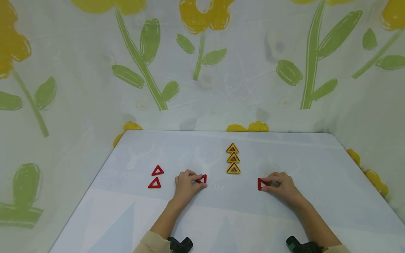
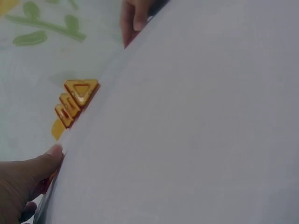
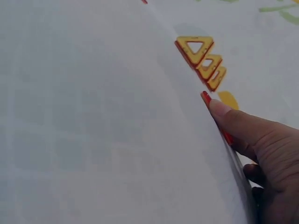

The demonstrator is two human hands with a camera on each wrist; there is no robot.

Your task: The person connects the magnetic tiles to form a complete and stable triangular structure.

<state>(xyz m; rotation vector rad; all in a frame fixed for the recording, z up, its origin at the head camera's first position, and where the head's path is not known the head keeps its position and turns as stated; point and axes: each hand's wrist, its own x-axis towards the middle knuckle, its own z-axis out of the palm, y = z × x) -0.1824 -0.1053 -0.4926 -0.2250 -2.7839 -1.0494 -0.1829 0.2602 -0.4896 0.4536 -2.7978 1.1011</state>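
Observation:
My left hand [image 1: 184,187] pinches a hollow red triangle tile [image 1: 205,179] between thumb and fingers, low over the table left of centre. On the right, my right hand [image 1: 282,188] holds another red triangle tile [image 1: 259,184] by its corner, with one straight side facing left. Between and beyond the hands, three yellow triangle tiles [image 1: 233,172] lie in a column, points away from me. Red edges show under the yellow ones in the right wrist view, where the thumb presses on the red tile [image 3: 206,97]. Fingers hide part of both held tiles.
Two more red triangle tiles, a nearer one [image 1: 154,187] and a farther one [image 1: 157,174], lie left of my left hand. The pale table [image 1: 202,225] ends at a back edge before a flower-printed curtain [image 1: 234,91]. Black wrist devices [image 1: 181,245] sit on both forearms.

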